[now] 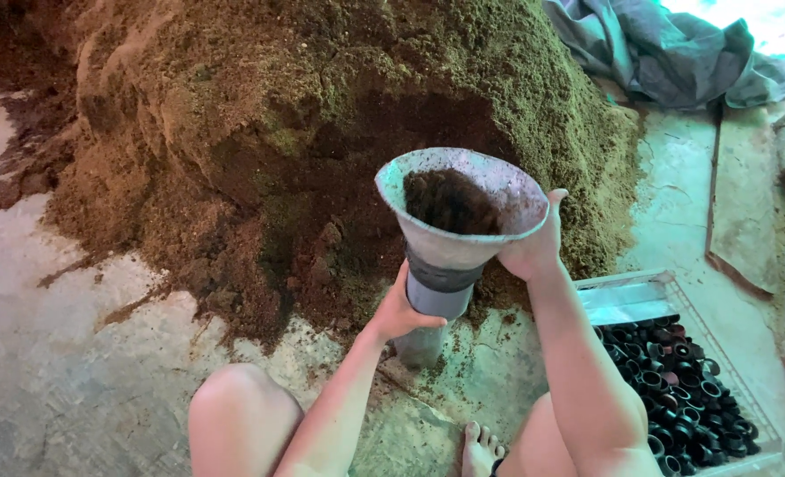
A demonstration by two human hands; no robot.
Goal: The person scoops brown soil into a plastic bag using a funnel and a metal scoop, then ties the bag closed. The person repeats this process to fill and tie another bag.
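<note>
Both hands grip a soil-loaded grey funnel [460, 205]: left hand [404, 311] closed round its neck, right hand [530, 250] cupping the rim to steady it; soil heap [304, 115] at twelve o'clock; tray of black pots [688, 389] at four.

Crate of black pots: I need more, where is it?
In the head view, the crate of black pots sits low on the right, beside the person's right arm, below the soil heap.

A funnel [460, 208] is standing over a tube [434, 305] on the floor [75, 371], with soil sitting in it. The soil heap [304, 115] is lying just behind. A tray [649, 296] holding small pots [684, 389] is resting to the right. A cloth [666, 53] is lying behind the heap, far right.
</note>
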